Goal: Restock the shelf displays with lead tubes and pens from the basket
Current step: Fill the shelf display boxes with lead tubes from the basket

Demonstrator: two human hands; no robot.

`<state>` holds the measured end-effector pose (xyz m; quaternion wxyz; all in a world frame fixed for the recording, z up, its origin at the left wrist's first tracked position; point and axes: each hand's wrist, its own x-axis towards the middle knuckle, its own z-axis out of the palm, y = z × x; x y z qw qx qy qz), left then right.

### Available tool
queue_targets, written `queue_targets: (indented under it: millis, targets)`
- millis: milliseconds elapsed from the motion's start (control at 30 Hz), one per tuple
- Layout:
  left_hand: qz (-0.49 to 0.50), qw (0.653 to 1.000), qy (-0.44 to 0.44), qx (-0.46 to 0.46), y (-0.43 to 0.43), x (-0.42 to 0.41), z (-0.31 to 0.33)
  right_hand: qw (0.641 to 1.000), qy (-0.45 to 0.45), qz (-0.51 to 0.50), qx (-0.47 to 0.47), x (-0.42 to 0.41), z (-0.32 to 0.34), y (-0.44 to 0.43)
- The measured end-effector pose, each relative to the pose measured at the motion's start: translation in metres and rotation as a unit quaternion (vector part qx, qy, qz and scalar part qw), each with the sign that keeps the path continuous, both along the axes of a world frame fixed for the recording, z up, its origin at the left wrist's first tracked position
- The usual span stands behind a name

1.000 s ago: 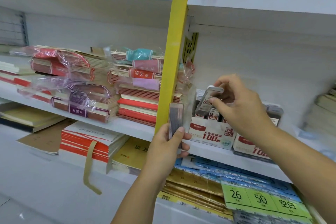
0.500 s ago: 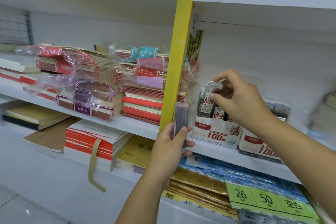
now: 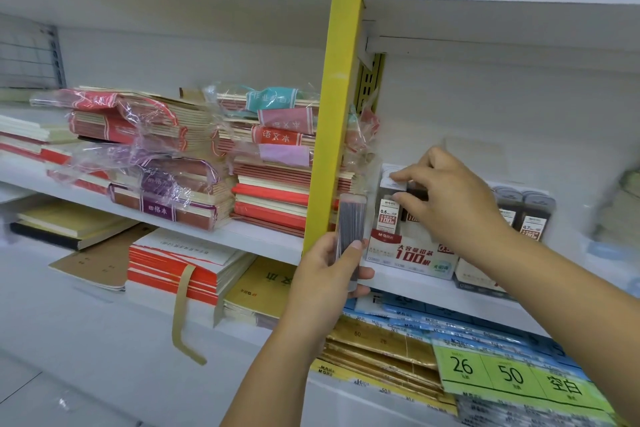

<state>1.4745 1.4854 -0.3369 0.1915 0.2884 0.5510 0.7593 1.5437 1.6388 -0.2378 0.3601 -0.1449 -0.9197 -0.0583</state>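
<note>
Partway through restocking the lead tubes.
Beside the yellow post (image 3: 341,97), the left hand (image 3: 329,270) grips a spare lead tube (image 3: 351,222) upright; the right hand (image 3: 450,208) pinches a second lead tube (image 3: 389,215) standing in the 0.5 display box (image 3: 408,255), seemingly part-filled. Basket and pens unseen.

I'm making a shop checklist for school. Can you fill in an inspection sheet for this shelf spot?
Surface: white shelf beside a yellow post.
Job's things: loose lead tube held upright; boxed lead tube standing in the display box; basket not in view.
Clutter: plastic-wrapped notebook stacks; green label sheets lower down.
Grippers: left hand grips the loose lead tube; right hand pinches the top of the boxed lead tube.
Cables: nothing seen.
Surroundings: more white shelves above and below.
</note>
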Motion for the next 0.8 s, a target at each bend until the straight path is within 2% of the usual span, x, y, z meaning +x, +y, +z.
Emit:
queue_targets:
  millis: [67,100,167,267,367,433,467,600,667,800]
  targets:
    - [-0.008,1.0,0.014,0.002,-0.002,0.0,0.0,1.0,0.014,0.007,0.014,0.004,-0.002,-0.002]
    - [-0.016,1.0,0.026,0.004,-0.003,0.001,0.001,0.998,0.038,0.041,-0.008,0.008,-0.005,-0.006]
    - [-0.035,0.998,0.057,-0.005,-0.004,0.003,0.002,0.981,0.083,0.133,-0.111,0.018,-0.013,-0.014]
    - [-0.073,0.993,0.092,-0.032,-0.004,0.013,0.002,0.912,0.065,0.241,-0.326,0.033,-0.026,-0.022]
    - [-0.092,0.989,0.104,-0.059,-0.002,0.023,0.001,0.859,0.079,0.266,-0.431,0.05,-0.038,-0.021]
    - [-0.109,0.99,0.067,-0.055,-0.001,0.029,0.003,0.824,0.108,0.265,-0.489,0.066,-0.044,-0.014]
    - [-0.119,0.991,0.042,-0.048,-0.001,0.03,0.004,0.812,0.115,0.258,-0.511,0.074,-0.048,-0.01]
    - [-0.131,0.991,-0.01,-0.02,0.001,0.037,0.003,0.805,0.117,0.238,-0.531,0.102,-0.074,-0.002]
    - [-0.121,0.992,-0.032,-0.009,0.006,0.042,0.002,0.79,0.119,0.235,-0.553,0.112,-0.083,0.0]
    - [-0.116,0.993,-0.023,-0.011,0.015,0.053,-0.002,0.787,0.116,0.218,-0.565,0.127,-0.087,0.007]
